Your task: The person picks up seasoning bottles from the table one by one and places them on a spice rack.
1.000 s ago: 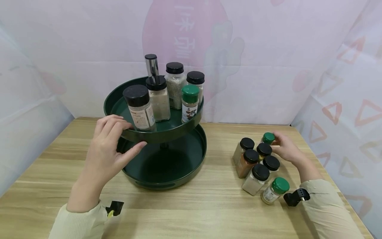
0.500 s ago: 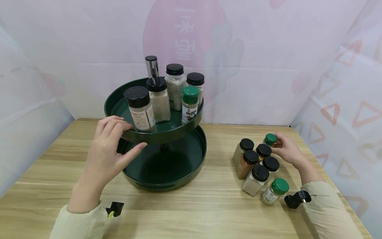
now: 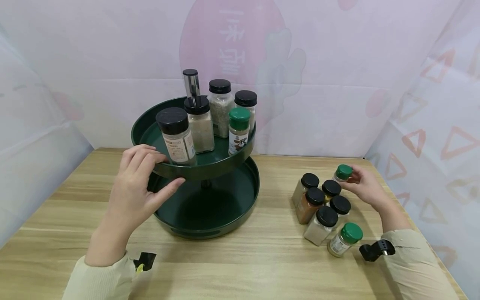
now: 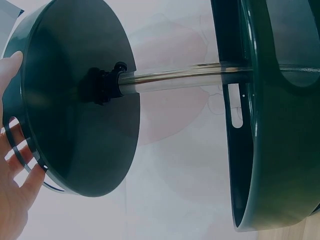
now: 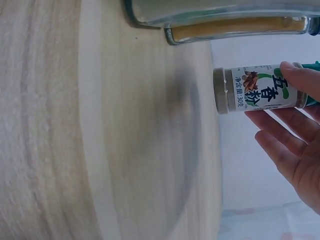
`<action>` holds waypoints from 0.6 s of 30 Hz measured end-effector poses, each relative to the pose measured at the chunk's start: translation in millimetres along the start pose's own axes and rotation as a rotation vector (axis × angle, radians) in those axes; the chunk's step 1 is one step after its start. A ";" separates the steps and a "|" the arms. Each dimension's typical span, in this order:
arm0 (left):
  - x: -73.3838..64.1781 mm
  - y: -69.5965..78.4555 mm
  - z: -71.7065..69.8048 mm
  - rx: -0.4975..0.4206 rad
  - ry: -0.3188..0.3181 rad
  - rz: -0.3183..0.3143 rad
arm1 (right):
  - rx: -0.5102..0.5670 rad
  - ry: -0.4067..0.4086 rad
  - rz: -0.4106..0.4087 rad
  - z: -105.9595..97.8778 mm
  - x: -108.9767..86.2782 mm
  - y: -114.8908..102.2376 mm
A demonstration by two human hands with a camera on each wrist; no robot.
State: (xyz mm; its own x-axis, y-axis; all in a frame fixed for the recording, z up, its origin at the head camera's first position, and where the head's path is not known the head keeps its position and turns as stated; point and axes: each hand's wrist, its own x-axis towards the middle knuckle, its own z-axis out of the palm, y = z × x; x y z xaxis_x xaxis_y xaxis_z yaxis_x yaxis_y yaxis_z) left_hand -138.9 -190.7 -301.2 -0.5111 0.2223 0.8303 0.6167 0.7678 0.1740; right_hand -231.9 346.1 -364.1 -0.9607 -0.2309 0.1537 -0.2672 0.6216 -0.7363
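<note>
On the left stands a dark green two-tier spice rack (image 3: 225, 164). My left hand (image 3: 136, 183) grips the rim of its upper tray, fingers over the edge and thumb below; in the left wrist view, fingers show at a slot in that tray's wall (image 4: 30, 95). On the right, my right hand (image 3: 361, 186) holds a small green-capped spice jar (image 5: 262, 90) between thumb and fingers. Its base appears raised off the tabletop, with a shadow under it. Beside it stand several black-capped jars (image 3: 309, 206) and another green-capped jar (image 3: 343, 239).
The upper tray carries several jars, among them a large black-capped one (image 3: 178, 141) at the front and a green-capped one (image 3: 238, 131). A metal post (image 3: 191, 85) rises there. The lower tray (image 3: 206, 208) sits on the wooden table (image 3: 240, 266). Printed cloth (image 3: 330, 112) hangs behind.
My right hand has shifted slightly to the right with the green-capped jar, away from the black-capped jars. My left hand stays at the upper tray's rim.
</note>
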 end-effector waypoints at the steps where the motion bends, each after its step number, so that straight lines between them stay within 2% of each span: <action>1: 0.0 0.0 0.0 0.001 0.000 0.000 | 0.003 0.002 -0.002 -0.4 -0.2 -0.4; 10: 0.6 0.5 0.8 -0.006 0.016 0.007 | -0.062 0.083 -0.023 -8.8 -2.5 -13.4; 18: 0.1 0.1 0.0 0.005 -0.003 -0.002 | -0.045 0.097 -0.020 -13.9 -4.8 -29.8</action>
State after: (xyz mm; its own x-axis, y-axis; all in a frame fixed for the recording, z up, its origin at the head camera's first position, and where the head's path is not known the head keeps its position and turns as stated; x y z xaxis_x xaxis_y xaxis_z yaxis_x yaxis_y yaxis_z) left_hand -138.9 -190.7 -301.1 -0.5144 0.2224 0.8282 0.6123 0.7714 0.1731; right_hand -220.4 339.1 -333.8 -0.9574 -0.1713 0.2325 -0.2871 0.6513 -0.7024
